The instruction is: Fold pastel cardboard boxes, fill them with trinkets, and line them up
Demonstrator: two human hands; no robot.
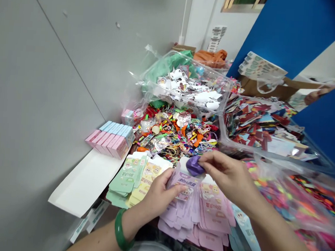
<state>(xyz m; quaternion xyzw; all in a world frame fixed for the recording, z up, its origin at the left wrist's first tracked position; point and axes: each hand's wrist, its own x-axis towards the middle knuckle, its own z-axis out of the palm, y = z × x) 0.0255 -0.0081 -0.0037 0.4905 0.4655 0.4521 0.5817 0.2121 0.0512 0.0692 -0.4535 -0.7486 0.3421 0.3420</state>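
My left hand (163, 192), with a green bangle (123, 229) at the wrist, grips a small purple printed box (183, 184) whose top is open. Just above that opening, my right hand (227, 173) pinches a crumpled purple item (194, 165); its exact kind is unclear. Under and around my hands lie stacks of flat printed cartons: a green stack (125, 176), a yellow stack (148, 175), a purple stack (175, 221), a pink stack (214, 216) and a blue stack (242, 230).
Pink-and-blue packed boxes (111, 140) stand on a white card tray (86, 183) at left. Beyond the cartons spreads a pile of small colourful trinkets (181, 132). Clear plastic bins (227, 135) hold paper pieces. Bags of bright items (283, 194) lie at right, below a blue panel (280, 30).
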